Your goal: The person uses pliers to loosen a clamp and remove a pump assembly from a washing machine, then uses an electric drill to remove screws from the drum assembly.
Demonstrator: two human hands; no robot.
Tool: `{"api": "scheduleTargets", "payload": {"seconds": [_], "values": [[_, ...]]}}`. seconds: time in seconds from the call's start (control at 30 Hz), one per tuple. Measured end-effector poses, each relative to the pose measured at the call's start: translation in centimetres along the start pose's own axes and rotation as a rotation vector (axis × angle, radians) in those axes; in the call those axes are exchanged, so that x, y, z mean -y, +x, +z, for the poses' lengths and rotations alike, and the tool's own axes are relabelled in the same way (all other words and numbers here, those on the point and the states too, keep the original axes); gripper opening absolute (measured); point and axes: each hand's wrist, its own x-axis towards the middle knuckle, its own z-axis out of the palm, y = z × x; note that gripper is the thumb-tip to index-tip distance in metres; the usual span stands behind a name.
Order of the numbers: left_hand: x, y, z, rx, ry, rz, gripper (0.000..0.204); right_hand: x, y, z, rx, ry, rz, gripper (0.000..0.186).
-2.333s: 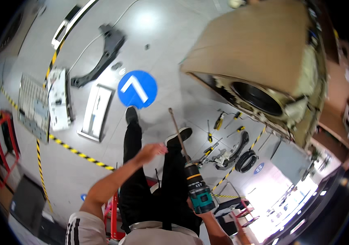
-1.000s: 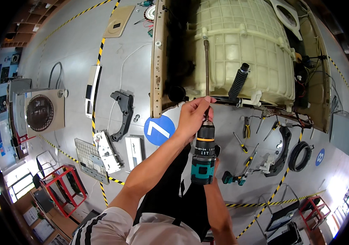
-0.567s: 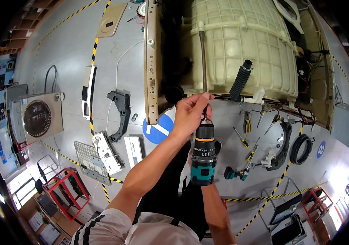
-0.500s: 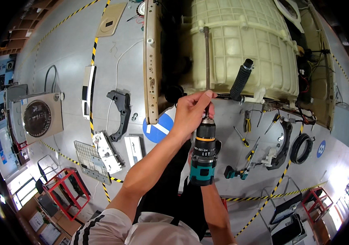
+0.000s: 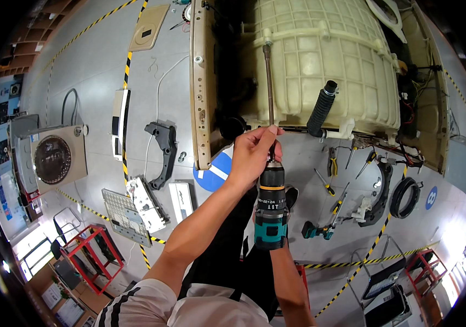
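Note:
A teal and black cordless drill (image 5: 270,212) points away from me, fitted with a long, thin socket extension (image 5: 269,90). My left hand (image 5: 252,155) pinches that shaft just ahead of the chuck, thumb and fingers closed around it. Beneath the drill, my right hand is mostly hidden at the grip; its forearm (image 5: 289,283) rises to it from the lower edge. The socket end lies just short of a bolt (image 5: 268,41) on the ribbed cream plastic tub (image 5: 304,65); whether they touch I cannot tell. A black corrugated hose (image 5: 322,109) sticks out from the tub's near side.
The cabinet's metal side panel (image 5: 201,109) stands left of the tub. On the floor at right lie pliers (image 5: 332,162), screwdrivers (image 5: 325,182), another teal power tool (image 5: 317,230) and a black rubber ring (image 5: 405,197). A dark curved bracket (image 5: 163,155) lies at left.
The drill and its extension have shifted slightly left and toward me, with both hands keeping their hold. The socket end has moved from beside the bolt to just below it in the picture.

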Motion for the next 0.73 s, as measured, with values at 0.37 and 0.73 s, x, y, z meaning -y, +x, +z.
{"api": "scheduleTargets", "payload": {"seconds": [0.37, 0.73], "values": [[-0.2, -0.1, 0.1, -0.017, 0.050, 0.020, 0.032, 0.0, -0.2, 0.6, 0.063, -0.001, 0.015, 0.023], [-0.7, 0.3, 0.0, 0.043, -0.030, -0.013, 0.031, -0.5, 1.3, -2.5, 0.294, 0.288, 0.229, 0.025]]}}
